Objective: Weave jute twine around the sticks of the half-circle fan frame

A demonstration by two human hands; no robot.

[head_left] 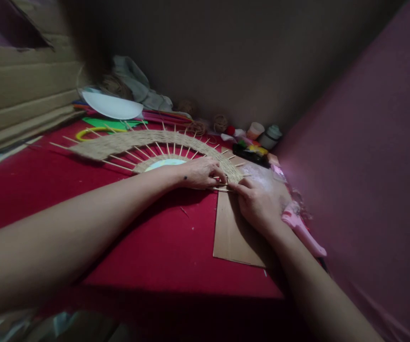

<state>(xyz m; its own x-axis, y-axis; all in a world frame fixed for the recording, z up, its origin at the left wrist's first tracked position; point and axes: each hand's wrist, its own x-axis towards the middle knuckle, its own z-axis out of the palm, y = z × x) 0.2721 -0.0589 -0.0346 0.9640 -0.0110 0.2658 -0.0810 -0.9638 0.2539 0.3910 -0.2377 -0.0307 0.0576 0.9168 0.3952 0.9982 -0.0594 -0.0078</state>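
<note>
A half-round woven fan of thin wooden sticks and jute twine (144,140) lies on the red cloth (155,247), with a pale disc (165,164) at its centre. My left hand (202,172) presses down on the weave's right end, fingers curled over the sticks. My right hand (258,199) rests on a brown cardboard sheet (233,237) and pinches the twine at the last sticks, right beside the left hand's fingertips. What the pinch holds is too small to see clearly.
A pink glue gun (302,230) lies just right of my right wrist. At the back stand small jars (263,133), twine balls (220,122), a white plate (112,105), green paper and yellow-handled scissors (94,133). Cardboard panels stand at left, a pink wall at right.
</note>
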